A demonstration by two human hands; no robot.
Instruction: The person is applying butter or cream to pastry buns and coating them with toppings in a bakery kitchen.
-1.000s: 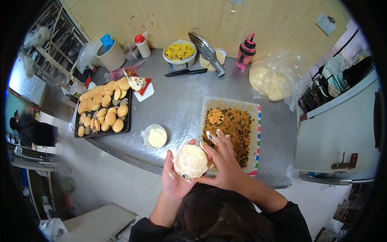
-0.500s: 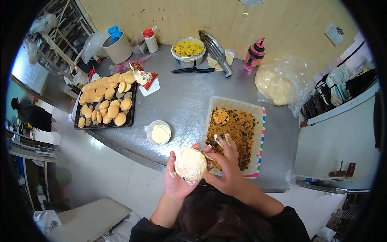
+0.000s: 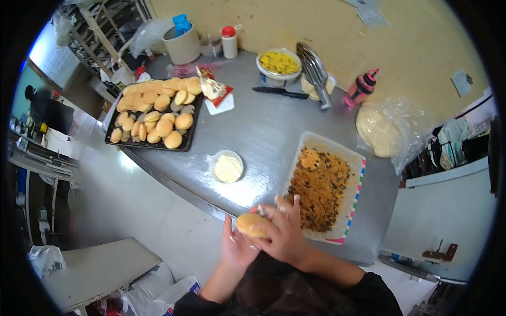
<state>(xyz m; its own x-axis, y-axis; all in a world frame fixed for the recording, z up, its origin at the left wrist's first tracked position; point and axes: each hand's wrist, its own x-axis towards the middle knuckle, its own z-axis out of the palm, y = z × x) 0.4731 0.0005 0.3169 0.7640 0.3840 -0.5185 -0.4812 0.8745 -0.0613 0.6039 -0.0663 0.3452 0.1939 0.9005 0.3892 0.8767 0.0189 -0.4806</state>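
A small round golden cake point(image 3: 251, 225) with a smooth top is between my hands, near the front edge of the table. My left hand point(image 3: 240, 252) cups it from below and the left, palm up, with white cream on the fingers. From the right, my right hand point(image 3: 284, 234) grips its edge, cream on its raised fingertips. The underside of the cake is hidden. Just beyond my hands stands a small white bowl of cream point(image 3: 229, 167). To the right is a plastic tub point(image 3: 354, 203) of brown crumbly filling with dark bits, with a clump at its far left corner.
A black baking tray point(image 3: 182, 143) of golden cakes sits at the left. At the back are a tub of yellow filling point(image 3: 279, 63), a knife point(image 3: 279, 92), metal tongs point(image 3: 316, 76), a pink bottle point(image 3: 361, 89) and bagged dough point(image 3: 378, 130). A person point(image 3: 55, 113) stands far left.
The round cake has been turned: its cream-covered face was toward me, and its golden top now shows. My right hand has closed in on it. The camera view has shifted.
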